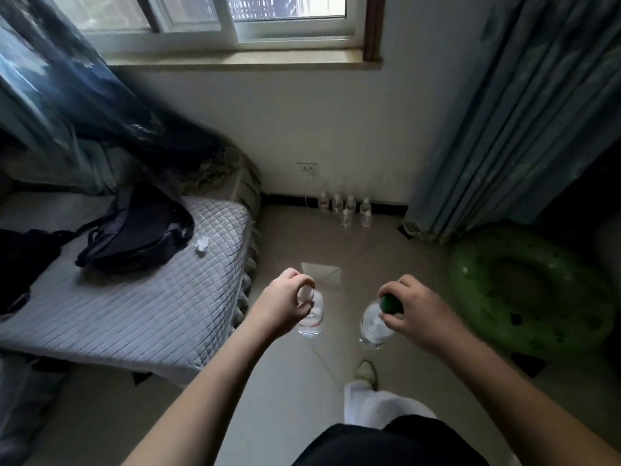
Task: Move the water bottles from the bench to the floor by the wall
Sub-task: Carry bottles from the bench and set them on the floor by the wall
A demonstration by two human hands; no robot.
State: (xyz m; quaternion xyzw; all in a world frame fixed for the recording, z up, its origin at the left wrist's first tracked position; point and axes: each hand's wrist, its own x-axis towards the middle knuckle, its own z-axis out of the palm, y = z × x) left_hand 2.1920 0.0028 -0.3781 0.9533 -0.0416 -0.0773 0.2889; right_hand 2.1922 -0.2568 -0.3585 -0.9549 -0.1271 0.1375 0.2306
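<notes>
My left hand [285, 302] grips a clear water bottle with a white cap [312, 317] by its top, hanging above the floor. My right hand [411, 314] holds a second clear bottle with a green cap [373, 326] the same way. Both bottles hang upright over the beige tiles, right of the bench [141, 307]. Several small water bottles [347, 208] stand in a cluster on the floor against the white wall, below the window.
The bench has a grey quilted cover, with a dark backpack [134, 233] and a crumpled white tissue [201, 244] on it. A green inflatable swim ring [531, 290] lies on the floor at right. Curtains [510, 122] hang at both sides. A wall socket [307, 168] sits above the bottles.
</notes>
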